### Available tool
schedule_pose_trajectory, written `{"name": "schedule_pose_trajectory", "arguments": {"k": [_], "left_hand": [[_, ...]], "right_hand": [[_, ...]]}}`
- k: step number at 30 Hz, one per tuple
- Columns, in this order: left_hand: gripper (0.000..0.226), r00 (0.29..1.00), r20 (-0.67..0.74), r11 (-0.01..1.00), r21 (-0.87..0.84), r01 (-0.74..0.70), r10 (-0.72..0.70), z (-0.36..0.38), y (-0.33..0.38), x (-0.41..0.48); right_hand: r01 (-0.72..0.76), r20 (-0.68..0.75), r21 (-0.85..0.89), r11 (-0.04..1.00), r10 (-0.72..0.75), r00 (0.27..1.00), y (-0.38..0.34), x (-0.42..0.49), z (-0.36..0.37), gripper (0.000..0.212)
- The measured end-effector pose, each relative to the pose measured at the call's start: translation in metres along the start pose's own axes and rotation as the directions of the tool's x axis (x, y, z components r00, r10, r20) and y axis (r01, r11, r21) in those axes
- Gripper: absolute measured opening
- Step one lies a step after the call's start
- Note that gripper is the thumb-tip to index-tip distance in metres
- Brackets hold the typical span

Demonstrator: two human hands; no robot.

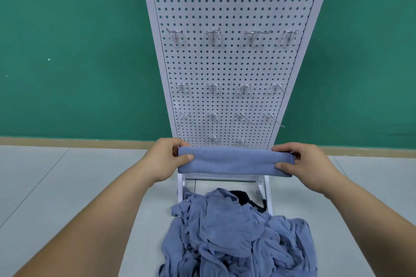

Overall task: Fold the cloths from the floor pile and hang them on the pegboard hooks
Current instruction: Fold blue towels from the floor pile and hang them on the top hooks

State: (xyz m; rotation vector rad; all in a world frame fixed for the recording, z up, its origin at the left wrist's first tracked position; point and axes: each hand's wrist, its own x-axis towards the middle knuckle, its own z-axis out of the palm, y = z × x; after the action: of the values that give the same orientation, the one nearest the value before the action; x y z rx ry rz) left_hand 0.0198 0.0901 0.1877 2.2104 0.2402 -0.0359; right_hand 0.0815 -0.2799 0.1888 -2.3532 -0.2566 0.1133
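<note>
A folded blue cloth (pixel 234 161) hangs level in the air in front of the foot of the white pegboard (pixel 227 58). My left hand (pixel 166 158) pinches its left end, thumb on the front and fingers behind. My right hand (pixel 304 162) pinches its right end the same way. Below, on the floor, lies a crumpled pile of blue cloths (pixel 236 236), with a bit of black fabric (pixel 245 198) at its far edge. Several rows of bare metal hooks (pixel 212 33) stick out of the board; none carries a cloth.
The pegboard stands on white legs (pixel 267 195) against a green wall (pixel 74 51) with a tan skirting strip (pixel 67 141). Pale grey floor tiles (pixel 56 186) spread to the left and right of the pile.
</note>
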Motion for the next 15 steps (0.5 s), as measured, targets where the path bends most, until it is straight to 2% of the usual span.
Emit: {"name": "schedule_pose_trajectory", "arguments": {"k": [1, 3, 5, 8, 10, 12, 15], "left_hand": [[0.008, 1.000, 0.004, 1.000, 0.009, -0.011, 0.011, -0.002, -0.001, 0.000], [0.023, 1.000, 0.016, 1.000, 0.000, -0.006, 0.006, -0.006, -0.003, 0.000], [0.029, 1.000, 0.004, 0.994, -0.104, 0.017, -0.017, -0.008, -0.004, 0.000], [0.028, 0.998, -0.049, 0.944, -0.327, 0.032, -0.051, -0.007, -0.003, 0.002], [0.028, 0.993, -0.105, 0.945, -0.327, 0.011, -0.048, -0.003, -0.001, 0.001], [0.024, 0.986, -0.163, 0.957, -0.289, -0.009, -0.040, 0.000, 0.002, -0.003], [0.017, 0.983, -0.178, 0.945, -0.325, -0.022, -0.038, -0.001, 0.006, -0.009]], "right_hand": [[0.010, 0.009, -0.007, 1.000, -0.010, 1.000, 0.000, -0.001, -0.001, 0.034], [0.021, 0.035, -0.013, 1.000, -0.021, 0.999, 0.003, -0.001, -0.002, 0.024], [0.014, 0.053, 0.040, 0.999, -0.016, 0.998, 0.005, -0.002, -0.004, 0.014], [-0.056, 0.076, 0.317, 0.947, 0.034, 0.997, 0.003, -0.003, -0.004, 0.009], [-0.091, 0.081, 0.464, 0.881, 0.060, 0.995, -0.003, -0.003, -0.002, 0.014], [-0.071, 0.045, 0.537, 0.841, 0.055, 0.997, -0.008, -0.001, -0.001, 0.014], [-0.004, -0.079, 0.539, 0.842, 0.055, 0.995, -0.016, 0.000, -0.001, 0.013]]}}
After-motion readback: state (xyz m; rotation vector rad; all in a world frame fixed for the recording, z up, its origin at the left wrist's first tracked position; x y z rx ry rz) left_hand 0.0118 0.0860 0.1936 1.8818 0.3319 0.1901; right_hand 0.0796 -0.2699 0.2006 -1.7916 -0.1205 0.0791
